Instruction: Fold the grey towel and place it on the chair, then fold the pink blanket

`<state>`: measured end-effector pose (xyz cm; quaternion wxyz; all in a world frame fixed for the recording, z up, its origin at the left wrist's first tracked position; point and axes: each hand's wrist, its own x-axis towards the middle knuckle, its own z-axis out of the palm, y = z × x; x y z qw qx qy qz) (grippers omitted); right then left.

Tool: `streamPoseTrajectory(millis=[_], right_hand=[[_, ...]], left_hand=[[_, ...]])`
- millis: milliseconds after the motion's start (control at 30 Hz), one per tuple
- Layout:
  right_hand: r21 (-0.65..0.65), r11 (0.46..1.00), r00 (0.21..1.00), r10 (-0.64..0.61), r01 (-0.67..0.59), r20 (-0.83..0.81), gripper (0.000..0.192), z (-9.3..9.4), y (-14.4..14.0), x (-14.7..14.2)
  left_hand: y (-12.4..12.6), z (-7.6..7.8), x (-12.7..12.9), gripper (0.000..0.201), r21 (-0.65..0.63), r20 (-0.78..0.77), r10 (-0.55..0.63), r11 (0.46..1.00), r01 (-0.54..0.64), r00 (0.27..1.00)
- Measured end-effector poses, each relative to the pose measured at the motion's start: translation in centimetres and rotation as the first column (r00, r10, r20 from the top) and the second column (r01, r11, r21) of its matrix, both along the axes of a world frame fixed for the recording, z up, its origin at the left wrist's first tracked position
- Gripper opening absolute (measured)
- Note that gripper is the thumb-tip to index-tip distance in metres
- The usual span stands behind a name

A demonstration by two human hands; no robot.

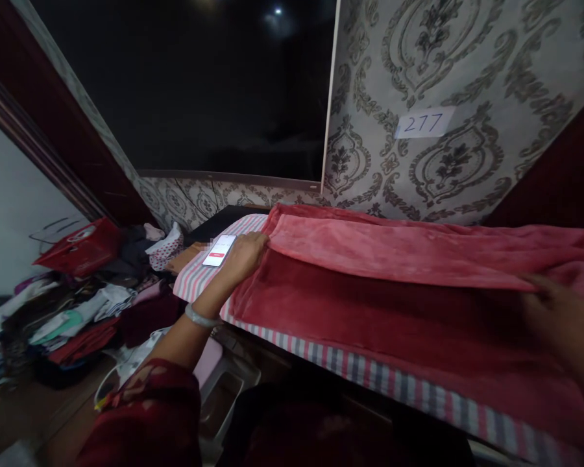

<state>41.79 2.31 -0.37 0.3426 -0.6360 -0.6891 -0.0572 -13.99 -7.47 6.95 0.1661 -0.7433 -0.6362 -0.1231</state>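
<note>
A long plush blanket (350, 305), deep red on one face and pinkish on the other, lies across a striped ironing board cover (370, 373). Its pink part is folded over, and the near edge of that fold is lifted off the red layer. My left hand (247, 254) grips the fold's left corner with its fingers closed. On the right, my right hand (559, 318) pinches the same edge; it is slightly blurred. A phone (219, 251) with a lit screen lies on the striped cover, just left of my left hand.
A large dark television (199, 91) hangs on the patterned wall behind the board. Piles of clothes (87, 318) and a red bag (85, 246) lie to the left. Below the board stands a plastic stool (224, 383).
</note>
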Motion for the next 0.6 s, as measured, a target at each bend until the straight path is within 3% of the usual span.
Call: streamPoseTrajectory(millis=[100, 233, 333, 433, 600], right_hand=[[-0.042, 0.999, 1.0, -0.024, 0.024, -0.007, 0.051, -0.4, -0.9, 2.0], [-0.114, 0.958, 0.958, 0.274, -0.264, 0.08, 0.033, -3.7, -3.2, 3.5], [-0.095, 0.922, 0.915, 0.385, -0.375, 0.123, 0.03, -5.2, -4.3, 3.4], [-0.099, 0.93, 0.92, 0.365, -0.353, 0.144, 0.033, -4.9, -4.9, 2.9], [-0.091, 0.983, 0.967, 0.174, -0.159, 0.186, 0.041, -3.4, -5.8, 3.3]], left_hand=[[-3.8, -1.5, 1.4, 0.02, -0.066, -0.086, -0.105, 0.993, 0.1, 0.991], [-7.5, -5.7, 2.0, 0.017, -0.231, -0.104, -0.172, 0.962, 0.145, 0.98], [-8.3, -7.7, 1.6, 0.018, -0.23, -0.073, -0.137, 0.966, 0.117, 0.988], [-8.4, -7.5, 1.4, 0.019, -0.187, -0.038, -0.104, 0.978, 0.095, 0.994], [-9.2, -6.1, 1.6, 0.023, -0.139, -0.022, -0.082, 0.987, 0.078, 0.996]])
